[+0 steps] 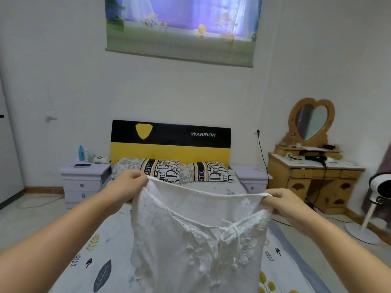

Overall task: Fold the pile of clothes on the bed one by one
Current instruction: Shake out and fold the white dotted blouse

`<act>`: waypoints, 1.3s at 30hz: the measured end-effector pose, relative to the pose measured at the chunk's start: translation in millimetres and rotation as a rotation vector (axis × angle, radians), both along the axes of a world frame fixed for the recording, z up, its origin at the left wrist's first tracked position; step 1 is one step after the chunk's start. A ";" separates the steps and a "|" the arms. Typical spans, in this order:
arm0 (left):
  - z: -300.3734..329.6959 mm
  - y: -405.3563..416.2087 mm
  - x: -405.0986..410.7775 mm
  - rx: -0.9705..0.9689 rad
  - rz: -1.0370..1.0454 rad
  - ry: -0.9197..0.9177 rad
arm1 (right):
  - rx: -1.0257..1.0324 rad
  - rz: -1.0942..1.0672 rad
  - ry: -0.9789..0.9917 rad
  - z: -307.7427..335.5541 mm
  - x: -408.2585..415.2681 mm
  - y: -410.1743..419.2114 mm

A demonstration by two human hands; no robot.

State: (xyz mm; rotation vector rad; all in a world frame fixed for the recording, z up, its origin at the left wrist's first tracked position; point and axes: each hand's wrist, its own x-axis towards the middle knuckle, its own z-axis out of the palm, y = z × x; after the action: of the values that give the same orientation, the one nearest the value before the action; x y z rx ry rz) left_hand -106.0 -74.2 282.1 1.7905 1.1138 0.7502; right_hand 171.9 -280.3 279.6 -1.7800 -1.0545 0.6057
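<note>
Left hand [131, 178] and right hand [281, 200] each pinch a top corner; garment [196, 240] is held spread above bed [84, 250], likely for alignment.

The room was evenly and softly lit, with no hard shadows on the bed [105, 246]. The brightest patch was the backlit window blind [182, 24] at twelve o'clock, washed out in purple-white glare. Wide-angle distortion bowed the walls and floor toward the edges. The whole picture was slightly soft, the fan [378, 191] at three o'clock blurred most.
</note>
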 end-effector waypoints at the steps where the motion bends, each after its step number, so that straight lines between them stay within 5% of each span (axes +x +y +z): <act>1: -2.8 1.5 0.4 0.011 0.017 -0.008 | 0.048 -0.002 0.064 -3.0 -3.0 0.9; 5: -6.8 5.0 0.7 -0.032 0.039 -0.062 | 0.138 -0.093 0.355 -16.2 -11.0 8.3; 12: -0.3 3.5 -9.6 0.075 -0.065 0.027 | 0.081 -0.111 -0.092 -30.1 -9.4 9.9; 15: 5.2 14.2 -23.8 0.128 -0.211 0.127 | -0.003 -0.006 -0.016 -26.9 -1.5 2.2; 19: 4.8 37.0 -35.8 0.030 -0.375 0.022 | -0.222 0.228 0.268 -24.0 16.9 -10.6; 23: 4.6 45.0 -45.4 -0.017 -0.542 0.038 | -0.392 0.215 0.103 -21.0 25.6 -16.8; 26: -1.3 41.0 -48.2 0.103 -0.517 0.246 | -0.386 0.072 -0.205 -25.7 22.8 -12.4; 30: -14.1 30.5 -42.5 0.305 -0.352 0.378 | -0.207 -0.053 -0.300 -27.7 10.1 -8.8; 39: -49.1 19.0 -46.2 0.277 -0.111 0.022 | -0.031 -0.078 -0.284 -35.1 -1.6 -7.7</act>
State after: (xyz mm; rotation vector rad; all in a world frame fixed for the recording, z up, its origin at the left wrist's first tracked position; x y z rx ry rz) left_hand -152.3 -55.2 233.0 2.0786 0.9513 0.8522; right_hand 170.3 -288.0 244.5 -1.9648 -1.1636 0.3285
